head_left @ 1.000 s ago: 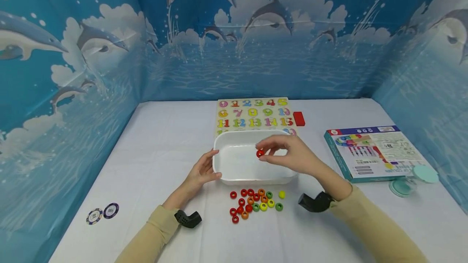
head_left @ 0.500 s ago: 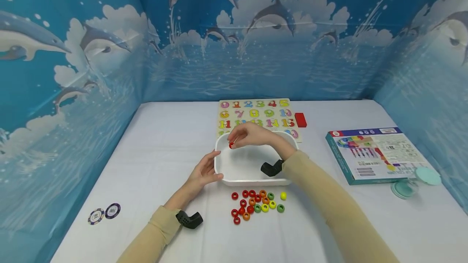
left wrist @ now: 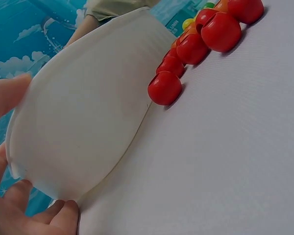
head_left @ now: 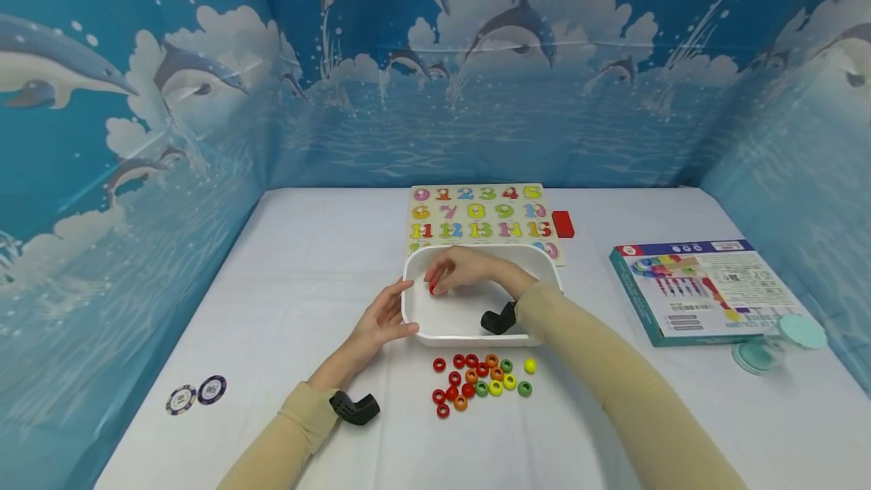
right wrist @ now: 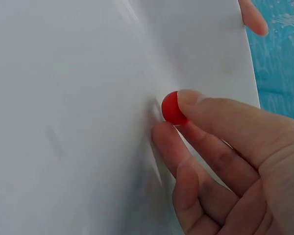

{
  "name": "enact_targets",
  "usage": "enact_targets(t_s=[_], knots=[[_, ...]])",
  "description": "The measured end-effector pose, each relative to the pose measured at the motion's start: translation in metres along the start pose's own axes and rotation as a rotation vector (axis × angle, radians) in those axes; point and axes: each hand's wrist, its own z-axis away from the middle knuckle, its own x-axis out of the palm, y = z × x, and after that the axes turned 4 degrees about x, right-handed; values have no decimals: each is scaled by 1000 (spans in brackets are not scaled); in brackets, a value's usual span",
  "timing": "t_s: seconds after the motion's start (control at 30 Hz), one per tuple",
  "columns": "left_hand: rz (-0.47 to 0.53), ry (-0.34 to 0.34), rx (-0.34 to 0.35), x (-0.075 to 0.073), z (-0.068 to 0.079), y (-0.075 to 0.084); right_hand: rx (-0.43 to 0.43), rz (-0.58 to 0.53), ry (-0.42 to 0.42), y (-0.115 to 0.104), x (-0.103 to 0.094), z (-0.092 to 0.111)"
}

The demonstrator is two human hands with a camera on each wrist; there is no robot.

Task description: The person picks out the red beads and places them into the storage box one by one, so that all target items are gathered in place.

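A white plastic basin (head_left: 445,322) stands mid-table, its oval rim facing up. My left hand (head_left: 376,322) holds its left end, thumb towards the near corner and fingertips against the outer wall in the left wrist view. Inside the basin, my right hand (head_left: 464,267) pinches a red bead (right wrist: 171,108) between thumb and fingers, low by the left wall. Just in front of the basin lies a loose group of round beads with holes: red beads (left wrist: 220,33), orange ones, green ones and yellow ones (head_left: 530,366).
Behind the basin lies a number puzzle board (head_left: 483,212), partly covered by it, with a red block (head_left: 562,224) beside it. To the right are a flat game box (head_left: 708,289), a clear jar (head_left: 757,356) and its mint lid (head_left: 803,332). Two poker chips (head_left: 212,389) lie far left.
My right hand has carried the red bead leftward over the basin and then lowered it inside, near the left wall. My left hand keeps its place at the basin's end.
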Motion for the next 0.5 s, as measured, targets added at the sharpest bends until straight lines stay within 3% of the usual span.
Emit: enact_targets(t_s=[0.3, 0.5], knots=[[-16, 16, -20, 1, 0, 1, 15, 62, 26, -10, -10, 11], [-11, 19, -18, 1, 1, 0, -93, 83, 84, -39, -37, 56]])
